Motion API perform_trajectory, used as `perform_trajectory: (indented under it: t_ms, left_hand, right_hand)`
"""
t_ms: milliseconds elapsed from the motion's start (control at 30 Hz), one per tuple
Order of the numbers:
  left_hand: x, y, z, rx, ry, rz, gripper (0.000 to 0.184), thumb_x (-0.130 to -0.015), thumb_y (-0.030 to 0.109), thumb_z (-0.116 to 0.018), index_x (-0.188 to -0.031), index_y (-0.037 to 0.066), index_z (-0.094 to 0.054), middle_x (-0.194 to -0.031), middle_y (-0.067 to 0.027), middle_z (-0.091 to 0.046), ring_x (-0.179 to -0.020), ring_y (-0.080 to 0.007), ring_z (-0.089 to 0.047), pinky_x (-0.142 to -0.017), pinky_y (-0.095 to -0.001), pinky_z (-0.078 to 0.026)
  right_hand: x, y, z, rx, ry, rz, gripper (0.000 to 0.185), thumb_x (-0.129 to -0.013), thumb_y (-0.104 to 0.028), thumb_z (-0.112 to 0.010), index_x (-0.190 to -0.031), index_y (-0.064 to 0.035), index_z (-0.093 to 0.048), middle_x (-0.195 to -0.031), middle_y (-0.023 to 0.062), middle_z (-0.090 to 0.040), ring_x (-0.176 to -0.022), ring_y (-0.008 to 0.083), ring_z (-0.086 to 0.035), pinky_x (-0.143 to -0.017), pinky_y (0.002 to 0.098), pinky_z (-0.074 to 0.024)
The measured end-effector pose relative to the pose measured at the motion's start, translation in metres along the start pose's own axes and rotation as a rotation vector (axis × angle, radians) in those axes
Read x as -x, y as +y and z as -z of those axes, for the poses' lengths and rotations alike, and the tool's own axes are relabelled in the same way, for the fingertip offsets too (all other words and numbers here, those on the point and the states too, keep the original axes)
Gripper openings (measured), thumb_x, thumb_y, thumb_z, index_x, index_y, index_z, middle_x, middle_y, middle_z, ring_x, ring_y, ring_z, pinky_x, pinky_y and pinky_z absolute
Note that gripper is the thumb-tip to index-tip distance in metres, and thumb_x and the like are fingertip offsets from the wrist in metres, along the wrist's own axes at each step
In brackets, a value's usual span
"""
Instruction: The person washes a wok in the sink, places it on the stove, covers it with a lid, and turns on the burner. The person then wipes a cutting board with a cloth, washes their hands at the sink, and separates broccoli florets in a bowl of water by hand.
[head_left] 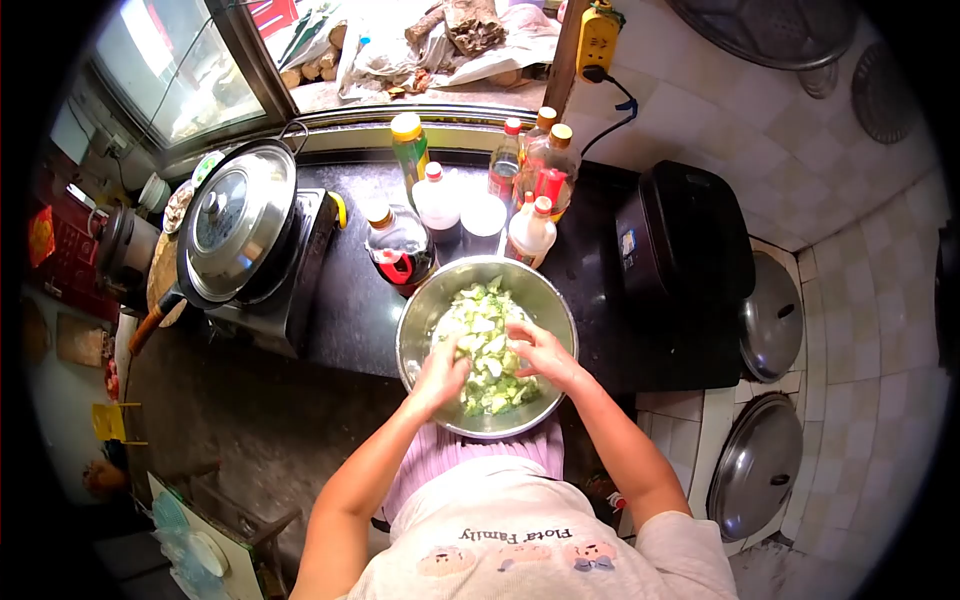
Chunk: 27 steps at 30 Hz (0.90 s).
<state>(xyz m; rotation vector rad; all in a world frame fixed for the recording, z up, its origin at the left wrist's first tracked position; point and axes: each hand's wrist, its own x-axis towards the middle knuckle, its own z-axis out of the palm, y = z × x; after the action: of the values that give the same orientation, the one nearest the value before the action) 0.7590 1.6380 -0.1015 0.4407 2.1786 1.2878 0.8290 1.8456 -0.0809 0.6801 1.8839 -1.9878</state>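
A wide stainless steel bowl [411,352] at the counter's front edge holds chopped pale-green vegetable pieces [484,330]. Both of my hands reach inside it. On the left side of the heap, my left hand [441,372] is curled against the pieces, its fingertips partly hidden among them. My right hand [541,356] comes in from the other side, fingers apart and bent over the heap, touching its edge. Just behind the rim stand a dark sauce bottle [398,250] with a red label and a white bottle [531,236] with a red cap.
On the left, a lidded wok [232,222] sits on a stove [268,325], its wooden handle jutting toward the front. More bottles [548,165] and a small white container [484,214] stand near the window. A black appliance [690,235] occupies the counter's right end.
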Motion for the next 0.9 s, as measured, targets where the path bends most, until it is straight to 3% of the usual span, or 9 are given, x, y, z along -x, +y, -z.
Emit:
perform_trajectory:
  t_ms: [33,100,200,300,500,633,733,833,900]
  left_hand:
    - [0.009,-0.009,-0.003,-0.293,0.015,-0.241,0.049,-0.079,0.013,-0.060,-0.126,0.005,-0.047,-0.122,-0.0244,-0.049,-0.115,-0.0350,-0.049,-0.095,-0.0441,-0.041]
    - [0.030,0.004,-0.014,-0.589,-0.168,-0.240,0.058,-0.074,0.018,-0.068,-0.128,0.012,-0.047,-0.134,-0.0267,-0.036,-0.123,-0.0456,-0.036,-0.099,-0.0493,-0.036]
    - [0.035,0.009,-0.037,-0.683,-0.284,-0.275,0.064,-0.070,0.025,-0.075,-0.128,0.020,-0.049,-0.139,-0.0218,-0.036,-0.127,-0.0466,-0.032,-0.102,-0.0488,-0.035]
    - [0.020,0.004,-0.035,-0.820,-0.247,-0.280,0.059,-0.070,0.023,-0.073,-0.125,0.019,-0.052,-0.140,-0.0173,-0.035,-0.123,-0.0459,-0.036,-0.098,-0.0477,-0.039]
    - [0.018,-0.005,-0.008,-0.701,-0.073,-0.145,0.030,-0.077,0.008,-0.058,-0.108,0.008,-0.058,-0.111,-0.0228,-0.048,-0.101,-0.0404,-0.052,-0.088,-0.0456,-0.045]
    - [0.025,-0.009,0.001,-0.509,-0.106,-0.282,0.031,-0.079,0.008,-0.059,-0.110,0.010,-0.060,-0.121,-0.0228,-0.049,-0.109,-0.0385,-0.051,-0.094,-0.0424,-0.042]
    - [0.036,-0.013,-0.002,-0.521,-0.086,-0.326,0.029,-0.080,0.007,-0.058,-0.108,0.010,-0.062,-0.124,-0.0203,-0.050,-0.113,-0.0375,-0.049,-0.097,-0.0407,-0.041]
    - [0.034,-0.015,-0.001,-0.441,0.019,-0.322,0.029,-0.081,0.008,-0.058,-0.110,0.008,-0.061,-0.115,-0.0170,-0.057,-0.105,-0.0334,-0.056,-0.089,-0.0391,-0.046]
    - [0.032,-0.015,0.001,-0.260,0.064,-0.223,0.030,-0.081,0.008,-0.059,-0.111,0.006,-0.060,-0.111,-0.0158,-0.060,-0.096,-0.0300,-0.060,-0.083,-0.0373,-0.050]
  right_hand:
    - [0.004,0.002,0.003,0.087,0.004,0.009,0.047,-0.084,-0.010,-0.053,-0.130,-0.0085,-0.045,-0.129,0.0129,-0.048,-0.110,0.0218,-0.052,-0.071,0.0336,-0.0536]
    - [0.006,0.016,0.004,0.568,0.067,0.112,0.050,-0.077,-0.011,-0.061,-0.125,-0.0063,-0.050,-0.115,0.0219,-0.057,-0.105,0.0294,-0.057,-0.086,0.0346,-0.0488]
    - [0.001,0.040,-0.020,0.886,-0.044,0.214,0.056,-0.073,-0.009,-0.062,-0.126,-0.0040,-0.047,-0.120,0.0265,-0.048,-0.111,0.0417,-0.049,-0.096,0.0414,-0.0419]
    - [0.012,0.040,-0.035,0.783,0.052,0.160,0.050,-0.069,-0.003,-0.061,-0.117,-0.0082,-0.052,-0.114,0.0239,-0.049,-0.112,0.0413,-0.048,-0.092,0.0417,-0.0436]
    - [0.000,0.048,-0.013,0.760,0.198,0.322,0.036,-0.069,-0.003,-0.059,-0.105,-0.0092,-0.059,-0.101,0.0179,-0.055,-0.095,0.0337,-0.056,-0.083,0.0385,-0.0465]
    - [-0.025,0.028,-0.019,0.626,0.438,0.486,0.039,-0.072,-0.007,-0.058,-0.111,-0.0131,-0.058,-0.102,0.0162,-0.056,-0.089,0.0300,-0.059,-0.078,0.0382,-0.0476]
    - [-0.047,0.020,-0.030,0.725,0.353,0.587,0.037,-0.072,-0.008,-0.060,-0.109,-0.0105,-0.057,-0.102,0.0169,-0.057,-0.085,0.0305,-0.060,-0.076,0.0384,-0.0483]
    - [-0.064,0.044,-0.035,0.842,0.111,0.437,0.038,-0.070,-0.007,-0.063,-0.107,-0.0107,-0.056,-0.095,0.0156,-0.059,-0.077,0.0291,-0.060,-0.073,0.0380,-0.0486]
    - [-0.054,0.036,-0.035,0.470,-0.062,0.291,0.035,-0.070,-0.005,-0.065,-0.104,-0.0069,-0.054,-0.086,0.0088,-0.060,-0.069,0.0184,-0.057,-0.064,0.0304,-0.0467]
